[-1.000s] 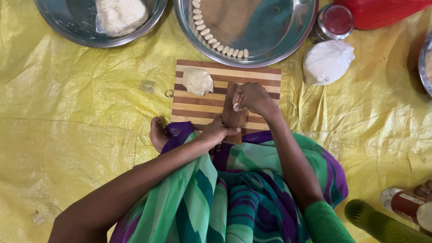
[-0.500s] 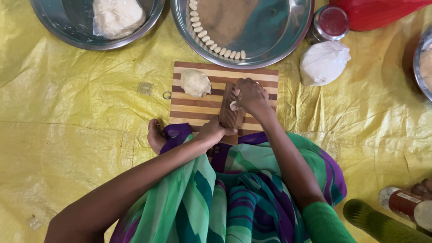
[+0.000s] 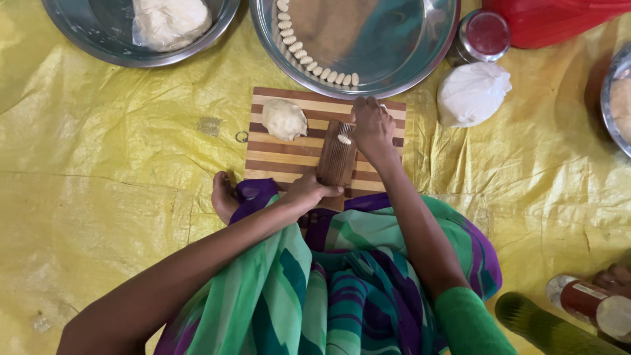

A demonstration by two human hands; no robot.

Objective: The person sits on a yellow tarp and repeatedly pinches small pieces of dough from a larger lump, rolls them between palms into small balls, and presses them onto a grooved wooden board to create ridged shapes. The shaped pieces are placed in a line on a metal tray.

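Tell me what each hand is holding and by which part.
The left hand steadies the ridged wooden paddle by its near end. The right hand rests by the small dough piece, grasping nothing visibly.

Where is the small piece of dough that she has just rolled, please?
In the head view, the small dough piece lies at the far end of the ridged wooden paddle on the striped board, just left of the right hand.

Steel bowl (image 3: 85, 46) with bagged dough, eleven o'clock; tied white bag (image 3: 472, 93), two o'clock; red-lidded tin (image 3: 485, 34); possibly a bottle (image 3: 595, 306), four o'clock.
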